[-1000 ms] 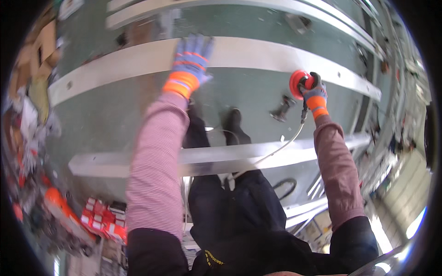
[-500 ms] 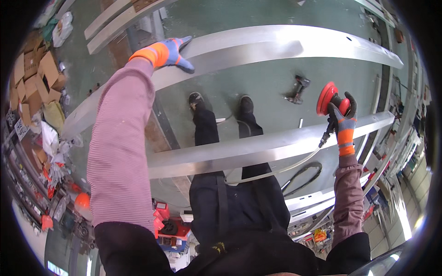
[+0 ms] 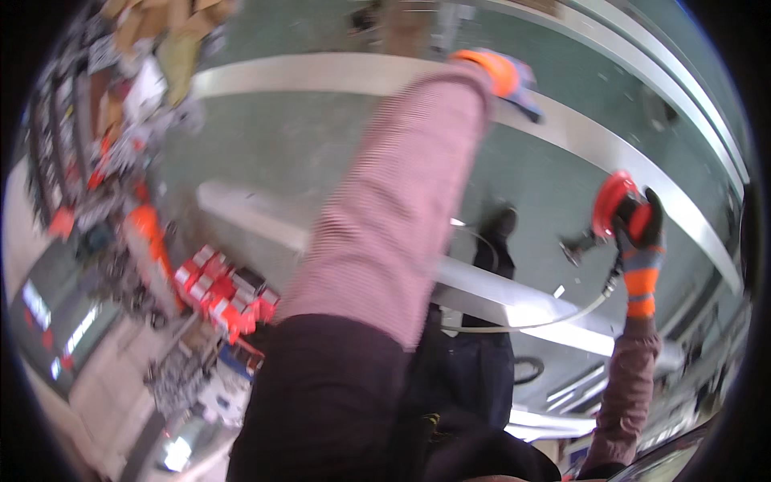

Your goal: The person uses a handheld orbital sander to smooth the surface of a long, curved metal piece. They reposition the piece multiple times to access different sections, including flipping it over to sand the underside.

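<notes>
Spanning the far side is a long silvery metal beam. My left hand, in an orange and blue-grey glove, lies across it near the middle, thumb spread from the fingers; blur softens the fingertips. My right hand is closed around a hand-held disc sander with a red round pad, held up beside the far beam's right part. A pale air hose runs from the sander toward my body. Nearer to me lies a second metal beam, partly hidden behind my left sleeve.
A cordless drill lies on the green floor, partly covered by the sander. Red boxes are stacked at left, with cardboard beyond. Long metal profiles run along the far right. A black coiled hose lies near my legs.
The whole view has swung round to the left and blurred. My left hand appears farther right along the far beam. My right hand still grips the sander, now nearer that beam in the picture.
</notes>
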Demonstrator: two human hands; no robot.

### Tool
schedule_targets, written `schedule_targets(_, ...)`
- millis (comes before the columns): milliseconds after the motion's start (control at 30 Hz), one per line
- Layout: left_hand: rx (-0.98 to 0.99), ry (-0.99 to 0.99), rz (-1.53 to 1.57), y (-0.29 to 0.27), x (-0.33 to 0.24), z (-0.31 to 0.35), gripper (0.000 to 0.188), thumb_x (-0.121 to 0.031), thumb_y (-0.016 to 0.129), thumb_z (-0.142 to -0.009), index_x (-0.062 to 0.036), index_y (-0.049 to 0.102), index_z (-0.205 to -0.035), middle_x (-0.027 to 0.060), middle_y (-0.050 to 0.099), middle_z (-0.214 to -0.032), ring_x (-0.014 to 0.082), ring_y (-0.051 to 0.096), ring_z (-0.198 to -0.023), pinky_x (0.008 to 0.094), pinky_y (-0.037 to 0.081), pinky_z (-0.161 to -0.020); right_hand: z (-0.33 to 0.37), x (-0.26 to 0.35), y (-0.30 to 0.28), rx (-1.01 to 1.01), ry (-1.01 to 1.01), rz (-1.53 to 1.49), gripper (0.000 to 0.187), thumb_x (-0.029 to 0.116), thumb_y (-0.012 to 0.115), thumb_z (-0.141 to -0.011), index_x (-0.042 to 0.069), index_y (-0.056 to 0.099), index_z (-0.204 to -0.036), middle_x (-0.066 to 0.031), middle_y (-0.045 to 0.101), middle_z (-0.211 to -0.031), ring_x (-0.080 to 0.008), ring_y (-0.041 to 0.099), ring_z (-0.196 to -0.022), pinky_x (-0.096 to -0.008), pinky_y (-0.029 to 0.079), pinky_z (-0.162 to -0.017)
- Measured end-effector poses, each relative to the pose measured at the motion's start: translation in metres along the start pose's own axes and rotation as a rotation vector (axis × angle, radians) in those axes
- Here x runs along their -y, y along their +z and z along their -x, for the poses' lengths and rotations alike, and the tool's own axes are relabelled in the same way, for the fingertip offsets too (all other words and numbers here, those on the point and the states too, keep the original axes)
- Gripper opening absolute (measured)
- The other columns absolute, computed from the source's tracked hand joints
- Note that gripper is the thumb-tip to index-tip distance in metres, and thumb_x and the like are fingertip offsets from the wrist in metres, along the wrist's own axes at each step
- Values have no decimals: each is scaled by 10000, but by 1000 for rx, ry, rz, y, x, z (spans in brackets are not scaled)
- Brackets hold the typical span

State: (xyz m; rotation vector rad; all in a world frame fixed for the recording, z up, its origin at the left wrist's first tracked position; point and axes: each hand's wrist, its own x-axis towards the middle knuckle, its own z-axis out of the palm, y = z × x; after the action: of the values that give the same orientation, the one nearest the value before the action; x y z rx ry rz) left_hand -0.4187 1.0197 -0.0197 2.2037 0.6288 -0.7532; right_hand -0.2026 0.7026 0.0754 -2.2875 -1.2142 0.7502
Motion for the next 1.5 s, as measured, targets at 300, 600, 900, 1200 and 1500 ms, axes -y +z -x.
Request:
schedule_targets(300, -1228, -67, 196, 145, 48, 176, 517, -322, 728, -838, -160, 631, -1319, 95, 637, -1309, 337, 571, -1236, 529, 421, -1074, -75, 132, 87, 93, -329, 257, 697, 183, 807, -777, 175, 516, -1411, -203, 564, -1294, -413, 571, -1186, -453, 506, -994)
schedule_targets(600, -1071, -825, -75, 339, 158, 403, 399, -386, 710, -826, -182, 695, -1168, 31, 648, -1279, 331, 536, -1261, 631, 261, -1145, -95, 241, 187, 343, -372, 548, 772, 291, 832, -719, 325, 500, -1415, -229, 492, -1355, -465, 612, -1144, -486, 546, -954)
schedule_targets(900, -1148, -1004, 70, 325, 152, 384, 363, -399, 712, -819, -217, 715, -1133, 2, 650, -1292, 323, 501, -1310, 601, 239, -1178, -94, 381, 287, 442, -534, 659, 707, 374, 770, -776, 327, 485, -1422, -219, 511, -1362, -460, 630, -1118, -498, 541, -945)
schedule_targets(1200, -1215, -978, 122, 325, 151, 386, 366, -360, 725, -807, -198, 708, -1136, -6, 642, -1294, 292, 507, -1314, 618, 250, -1168, -85, 452, 327, 461, -562, 792, 753, 388, 761, -771, 328, 435, -1447, -238, 435, -1422, -431, 597, -1212, -480, 537, -966)
schedule_targets(1500, -1193, -1008, 186, 323, 149, 390, 373, -362, 724, -810, -182, 706, -1136, 2, 632, -1303, 285, 492, -1328, 629, 255, -1166, -94, 408, 304, 487, -491, 744, 801, 309, 807, -764, 329, 412, -1461, -217, 430, -1405, -438, 605, -1191, -456, 541, -987)
